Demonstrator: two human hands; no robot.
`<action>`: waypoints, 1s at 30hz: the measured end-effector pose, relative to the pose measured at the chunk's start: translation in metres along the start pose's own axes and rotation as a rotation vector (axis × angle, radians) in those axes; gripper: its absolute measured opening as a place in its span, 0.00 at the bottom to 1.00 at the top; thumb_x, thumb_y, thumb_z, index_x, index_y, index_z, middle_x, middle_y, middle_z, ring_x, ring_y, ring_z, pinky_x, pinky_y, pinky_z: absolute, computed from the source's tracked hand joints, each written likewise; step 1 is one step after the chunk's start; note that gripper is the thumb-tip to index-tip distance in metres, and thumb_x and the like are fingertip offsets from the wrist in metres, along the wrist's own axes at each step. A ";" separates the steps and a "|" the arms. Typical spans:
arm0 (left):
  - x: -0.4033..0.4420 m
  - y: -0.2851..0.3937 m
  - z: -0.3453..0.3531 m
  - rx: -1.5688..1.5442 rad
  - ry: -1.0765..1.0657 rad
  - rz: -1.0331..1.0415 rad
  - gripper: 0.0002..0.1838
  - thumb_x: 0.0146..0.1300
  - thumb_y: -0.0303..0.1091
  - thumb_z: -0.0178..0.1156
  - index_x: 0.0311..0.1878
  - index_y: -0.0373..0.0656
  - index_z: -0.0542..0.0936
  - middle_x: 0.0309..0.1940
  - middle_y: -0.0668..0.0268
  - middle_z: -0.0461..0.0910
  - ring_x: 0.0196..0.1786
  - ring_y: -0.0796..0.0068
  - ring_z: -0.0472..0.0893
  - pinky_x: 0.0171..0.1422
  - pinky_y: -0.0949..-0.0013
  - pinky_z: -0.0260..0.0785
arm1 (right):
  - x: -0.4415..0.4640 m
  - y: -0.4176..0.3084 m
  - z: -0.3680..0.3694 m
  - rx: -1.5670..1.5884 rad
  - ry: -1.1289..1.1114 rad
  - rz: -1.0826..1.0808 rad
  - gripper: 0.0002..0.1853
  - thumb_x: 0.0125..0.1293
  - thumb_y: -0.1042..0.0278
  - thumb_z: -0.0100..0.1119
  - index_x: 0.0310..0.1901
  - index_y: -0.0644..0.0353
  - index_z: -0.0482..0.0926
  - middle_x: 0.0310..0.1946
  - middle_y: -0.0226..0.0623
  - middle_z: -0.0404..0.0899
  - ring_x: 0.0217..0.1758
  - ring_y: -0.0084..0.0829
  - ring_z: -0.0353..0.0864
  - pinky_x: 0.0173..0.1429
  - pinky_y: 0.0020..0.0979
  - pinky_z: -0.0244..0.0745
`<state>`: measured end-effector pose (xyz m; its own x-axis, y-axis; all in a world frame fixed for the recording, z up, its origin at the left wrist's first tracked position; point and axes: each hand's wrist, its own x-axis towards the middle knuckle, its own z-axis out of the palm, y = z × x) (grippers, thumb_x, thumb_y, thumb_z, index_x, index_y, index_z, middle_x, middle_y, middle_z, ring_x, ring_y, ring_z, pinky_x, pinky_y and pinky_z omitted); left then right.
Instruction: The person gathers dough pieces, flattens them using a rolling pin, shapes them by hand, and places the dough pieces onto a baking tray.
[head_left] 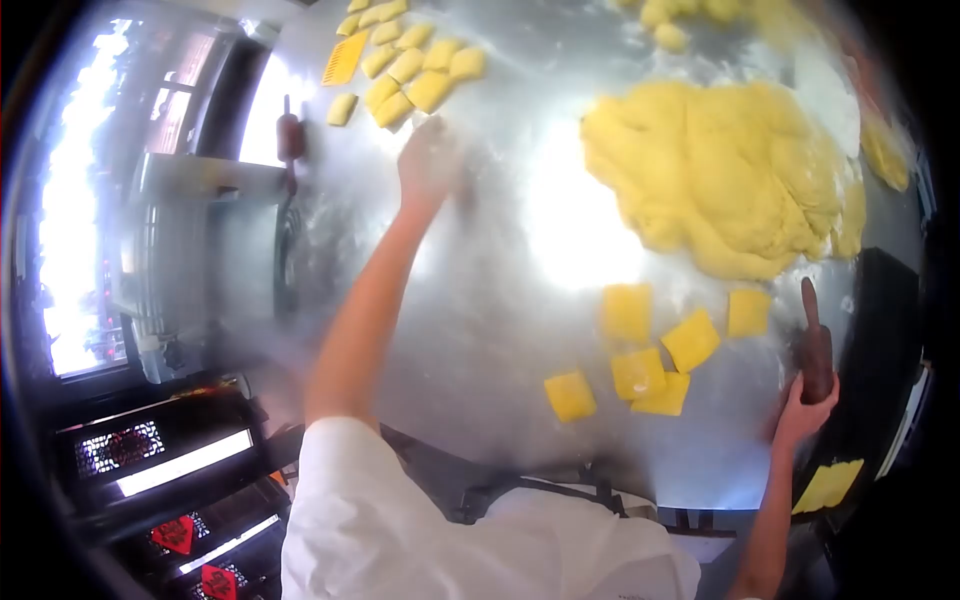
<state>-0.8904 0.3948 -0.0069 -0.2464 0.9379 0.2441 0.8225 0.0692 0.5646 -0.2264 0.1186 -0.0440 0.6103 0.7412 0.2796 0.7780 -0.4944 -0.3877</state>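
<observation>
My left hand [428, 155] reaches out over the metal table, just below a group of small yellow dough pieces [406, 66]; motion blurs its fingers. At the right edge of the table, my right hand [806, 408] grips a dark rolling pin [816, 362], which points away from me. Left of the pin lie several flat yellow dough squares [626, 312], some overlapping. Beyond them rests a large mound of yellow dough [720, 170]. An orange-yellow scraper [345, 59] is beside the small pieces.
Another rolling pin [290, 137] lies at the left side of the table [480, 330]. A metal machine [215, 260] stands at the left. More dough lumps [670, 37] are at the far right. A yellow sheet [828, 486] is near the lower right corner.
</observation>
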 end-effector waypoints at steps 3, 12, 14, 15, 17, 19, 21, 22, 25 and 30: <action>0.075 -0.036 0.018 0.163 0.203 0.132 0.26 0.72 0.39 0.62 0.68 0.35 0.78 0.56 0.47 0.85 0.60 0.43 0.83 0.66 0.49 0.74 | -0.001 0.005 0.003 0.016 -0.003 -0.003 0.38 0.65 0.58 0.77 0.73 0.59 0.72 0.68 0.52 0.77 0.70 0.51 0.78 0.74 0.44 0.71; 0.195 -0.145 0.064 0.705 -0.346 0.046 0.25 0.76 0.53 0.54 0.58 0.40 0.81 0.57 0.51 0.85 0.65 0.48 0.82 0.66 0.46 0.73 | -0.005 0.011 0.002 -0.062 -0.028 0.034 0.40 0.67 0.56 0.75 0.76 0.56 0.68 0.73 0.48 0.71 0.74 0.48 0.74 0.77 0.44 0.69; 0.197 -0.118 0.061 0.885 -0.448 -0.013 0.23 0.76 0.52 0.54 0.58 0.42 0.83 0.58 0.53 0.86 0.65 0.49 0.82 0.66 0.46 0.72 | -0.006 0.012 0.002 -0.054 -0.039 0.038 0.40 0.67 0.55 0.74 0.77 0.55 0.67 0.73 0.47 0.71 0.73 0.47 0.75 0.77 0.43 0.70; 0.193 -0.098 0.050 0.779 -0.495 -0.086 0.23 0.75 0.50 0.57 0.57 0.40 0.84 0.56 0.54 0.86 0.62 0.51 0.83 0.64 0.49 0.73 | -0.007 0.012 0.003 -0.048 -0.039 0.037 0.40 0.68 0.55 0.74 0.77 0.55 0.67 0.72 0.47 0.71 0.73 0.47 0.75 0.76 0.43 0.70; 0.186 -0.059 0.027 0.571 -0.569 -0.247 0.22 0.71 0.47 0.64 0.56 0.37 0.86 0.53 0.54 0.87 0.56 0.56 0.85 0.59 0.56 0.75 | -0.006 0.012 0.003 -0.031 -0.032 0.028 0.40 0.68 0.54 0.74 0.77 0.55 0.67 0.72 0.48 0.72 0.72 0.47 0.75 0.75 0.42 0.71; 0.176 -0.053 0.000 0.093 -0.574 -0.276 0.24 0.66 0.44 0.72 0.54 0.30 0.86 0.46 0.54 0.87 0.47 0.63 0.85 0.52 0.63 0.76 | -0.005 0.014 0.003 -0.038 -0.030 0.027 0.40 0.68 0.54 0.75 0.77 0.55 0.67 0.72 0.48 0.72 0.72 0.48 0.75 0.74 0.42 0.72; 0.172 -0.053 -0.005 -0.028 -0.473 -0.231 0.26 0.62 0.43 0.77 0.50 0.26 0.86 0.40 0.55 0.88 0.40 0.68 0.85 0.47 0.66 0.76 | -0.006 0.014 0.004 -0.044 -0.028 0.029 0.40 0.67 0.55 0.75 0.77 0.56 0.67 0.71 0.48 0.72 0.71 0.48 0.76 0.74 0.42 0.73; 0.162 -0.043 -0.003 0.054 -0.386 -0.189 0.25 0.62 0.43 0.77 0.49 0.27 0.87 0.39 0.55 0.88 0.38 0.68 0.85 0.47 0.65 0.76 | -0.005 0.013 0.004 -0.050 -0.026 0.029 0.41 0.67 0.55 0.75 0.77 0.56 0.67 0.71 0.48 0.73 0.71 0.48 0.76 0.74 0.42 0.73; 0.131 -0.036 0.002 -0.061 -0.235 -0.040 0.25 0.61 0.43 0.77 0.48 0.27 0.87 0.36 0.57 0.88 0.36 0.69 0.85 0.44 0.64 0.77 | -0.005 0.013 0.006 -0.003 -0.029 0.066 0.42 0.65 0.56 0.78 0.76 0.57 0.68 0.70 0.50 0.73 0.70 0.48 0.77 0.73 0.42 0.73; 0.029 0.017 -0.001 -0.319 -0.406 -0.264 0.23 0.65 0.42 0.74 0.51 0.30 0.86 0.40 0.59 0.89 0.40 0.72 0.87 0.46 0.69 0.78 | -0.006 0.004 0.003 -0.003 0.004 0.004 0.43 0.60 0.55 0.80 0.75 0.56 0.70 0.69 0.51 0.74 0.70 0.49 0.76 0.74 0.44 0.71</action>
<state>-0.8842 0.4224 0.0102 -0.1539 0.9623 -0.2243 0.5490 0.2720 0.7903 -0.2272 0.1133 -0.0500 0.6139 0.7375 0.2815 0.7760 -0.4984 -0.3865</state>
